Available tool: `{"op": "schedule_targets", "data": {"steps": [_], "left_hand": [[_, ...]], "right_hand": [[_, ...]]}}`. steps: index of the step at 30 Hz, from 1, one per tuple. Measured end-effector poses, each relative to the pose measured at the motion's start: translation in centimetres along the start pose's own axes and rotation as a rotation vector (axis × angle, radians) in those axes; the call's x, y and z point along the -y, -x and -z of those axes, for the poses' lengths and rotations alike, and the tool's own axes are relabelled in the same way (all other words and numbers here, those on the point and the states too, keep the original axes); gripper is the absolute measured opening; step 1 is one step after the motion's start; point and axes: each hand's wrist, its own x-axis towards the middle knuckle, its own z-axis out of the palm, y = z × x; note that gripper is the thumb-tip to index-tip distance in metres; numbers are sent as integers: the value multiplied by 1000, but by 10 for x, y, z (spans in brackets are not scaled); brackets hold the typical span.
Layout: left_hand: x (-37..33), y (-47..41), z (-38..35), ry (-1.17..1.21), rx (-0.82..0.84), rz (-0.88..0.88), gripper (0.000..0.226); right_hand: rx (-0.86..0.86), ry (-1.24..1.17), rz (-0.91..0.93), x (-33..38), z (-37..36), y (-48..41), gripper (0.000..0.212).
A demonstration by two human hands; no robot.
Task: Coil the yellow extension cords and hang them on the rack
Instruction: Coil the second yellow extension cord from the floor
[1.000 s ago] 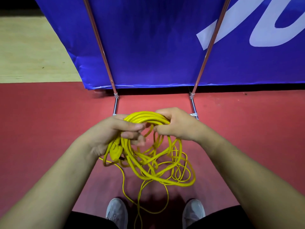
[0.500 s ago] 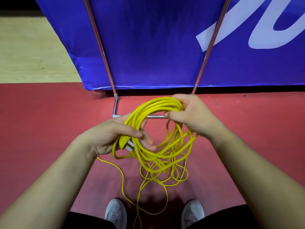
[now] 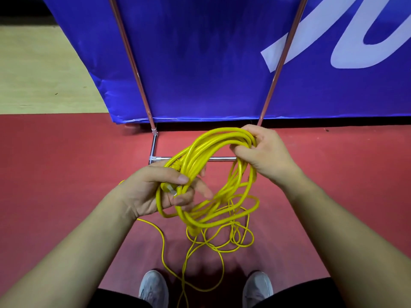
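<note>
Left hand (image 3: 153, 192) and right hand (image 3: 264, 152) both grip the coiled cord (image 3: 206, 152), fingers curled around it; loose loops hang down.

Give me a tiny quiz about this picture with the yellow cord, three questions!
1. True or false: both the left hand and the right hand grip the cord.
2. What colour is the floor by the shoes? A green, B red, C white.
3. Fill in: the plug is in the ___ hand.
Key: 1 true; 2 B; 3 left.
</note>
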Motion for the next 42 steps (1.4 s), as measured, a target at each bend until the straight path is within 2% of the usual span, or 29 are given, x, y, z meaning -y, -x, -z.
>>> {"op": "schedule_targets", "data": {"steps": [2, 4, 8, 10, 13, 16, 20, 23, 25, 27, 31, 34, 37, 39, 40, 42], "left_hand": [[-4, 4, 0, -40, -6, 37, 34], [-8, 7, 3, -88, -18, 77, 26], [-6, 4, 3, -15, -127, 69, 28], [-1, 1, 3, -28, -141, 65, 30], [-4, 0, 2, 107, -43, 67, 22], [-11, 1, 4, 96, -143, 49, 25], [-28, 14, 21, 163, -147, -49, 13], [-39, 24, 31, 209, -206, -142, 12], [-45, 27, 32, 193, -284, -213, 16], [-49, 30, 30, 152, -366, -257, 21], [-46, 29, 22, 51, -606, -252, 21], [-44, 25, 18, -48, -735, -250, 8], [-41, 21, 23, -299, -850, -312, 7], [-35, 16, 28, -458, -926, -322, 10], [-32, 13, 31, -505, -958, -308, 13], [-26, 8, 31, -575, -1012, -249, 5]], "right_hand": [[31, 74, 20, -4, 1, 0, 12], [67, 159, 44, -8, 3, 1, 13], [66, 213, 40, -16, 2, -3, 15], [63, 203, 33, -18, 0, -5, 14], [65, 178, 19, -19, -3, -8, 14], [123, 148, 18, -25, -6, -10, 14], [213, -12, -186, -55, -2, -11, 35], [277, 220, -174, -83, 1, -12, 21], [365, 390, -260, -99, -2, -10, 26], [390, 317, -399, -113, -4, -4, 25], [269, 108, -570, -135, -14, 5, 23], [86, -130, -667, -134, -28, 5, 19], [-108, -238, -538, -111, -39, -3, 24], [-89, -27, -389, -90, -43, -8, 24], [-11, 158, -326, -78, -43, -8, 23], [266, 515, -281, -55, -45, -6, 20]]}}
